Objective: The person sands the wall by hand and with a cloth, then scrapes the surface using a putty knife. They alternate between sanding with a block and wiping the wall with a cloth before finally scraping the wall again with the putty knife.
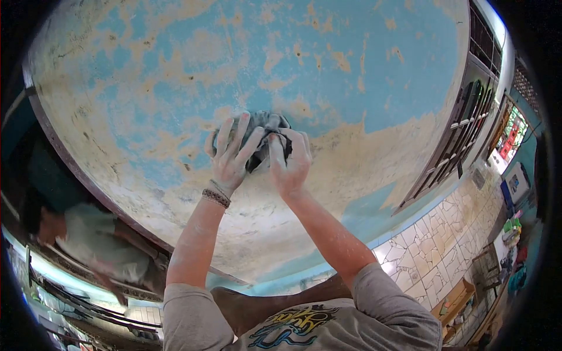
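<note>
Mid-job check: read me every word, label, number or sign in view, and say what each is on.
Shirt: stylised yellow and blue lettering, too distorted to read.
Red panel at the window: pale marks, too small to tell if they're text.
Wall and cloth: none visible.

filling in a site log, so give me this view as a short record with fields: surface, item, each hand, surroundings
surface: wall, patchy blue paint with bare beige areas
item: dark crumpled material, possibly cloth, up against the wall
left hand: whitish with dust, fingers spread over the material; bracelet on the wrist
right hand: also whitish, thumb and fingers gripping the material
surroundings: another person, blurred, at picture left; pale patterned floor at lower right
</note>
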A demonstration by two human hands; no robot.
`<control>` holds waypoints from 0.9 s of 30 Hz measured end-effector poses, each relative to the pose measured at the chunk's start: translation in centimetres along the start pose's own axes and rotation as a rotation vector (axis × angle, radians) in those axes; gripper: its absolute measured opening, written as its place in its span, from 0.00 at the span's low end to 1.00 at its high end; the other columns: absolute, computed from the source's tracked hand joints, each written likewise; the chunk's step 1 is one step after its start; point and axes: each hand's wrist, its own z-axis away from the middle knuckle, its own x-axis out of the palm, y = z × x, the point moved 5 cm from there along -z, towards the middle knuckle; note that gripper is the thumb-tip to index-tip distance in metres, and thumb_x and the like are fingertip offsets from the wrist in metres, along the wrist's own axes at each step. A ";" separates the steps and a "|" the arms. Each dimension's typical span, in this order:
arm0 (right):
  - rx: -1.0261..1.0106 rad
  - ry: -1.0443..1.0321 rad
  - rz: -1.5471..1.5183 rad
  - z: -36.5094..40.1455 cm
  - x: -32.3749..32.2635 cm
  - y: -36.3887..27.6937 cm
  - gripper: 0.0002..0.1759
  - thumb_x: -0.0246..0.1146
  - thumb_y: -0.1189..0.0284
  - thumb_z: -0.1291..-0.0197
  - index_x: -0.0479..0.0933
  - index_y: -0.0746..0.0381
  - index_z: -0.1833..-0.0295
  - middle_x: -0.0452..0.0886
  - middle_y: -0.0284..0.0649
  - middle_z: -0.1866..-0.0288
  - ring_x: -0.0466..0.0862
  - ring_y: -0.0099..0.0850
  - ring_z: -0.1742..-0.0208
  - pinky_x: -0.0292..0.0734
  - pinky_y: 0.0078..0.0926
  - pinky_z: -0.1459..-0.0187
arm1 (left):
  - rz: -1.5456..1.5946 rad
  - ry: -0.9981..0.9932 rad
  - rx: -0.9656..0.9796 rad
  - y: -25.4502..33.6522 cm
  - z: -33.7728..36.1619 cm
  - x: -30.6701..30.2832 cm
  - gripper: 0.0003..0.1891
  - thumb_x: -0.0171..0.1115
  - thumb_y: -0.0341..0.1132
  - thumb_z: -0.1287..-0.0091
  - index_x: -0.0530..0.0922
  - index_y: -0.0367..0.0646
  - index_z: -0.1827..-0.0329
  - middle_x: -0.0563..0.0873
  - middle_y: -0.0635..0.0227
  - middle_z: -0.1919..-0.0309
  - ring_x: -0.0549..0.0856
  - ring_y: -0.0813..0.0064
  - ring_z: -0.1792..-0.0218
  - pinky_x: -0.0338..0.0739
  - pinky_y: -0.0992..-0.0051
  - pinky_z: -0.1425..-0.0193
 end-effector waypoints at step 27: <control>-0.024 -0.429 -0.002 1.1 1.4 -0.3 0.19 0.61 0.82 0.45 0.75 0.75 0.46 0.78 0.53 0.48 0.80 0.46 0.50 0.77 0.34 0.50 | 0.041 0.066 -0.003 -0.7 0.5 0.1 0.16 0.56 0.39 0.30 0.79 0.47 0.42 0.84 0.60 0.41 0.72 0.65 0.30 0.56 0.59 0.29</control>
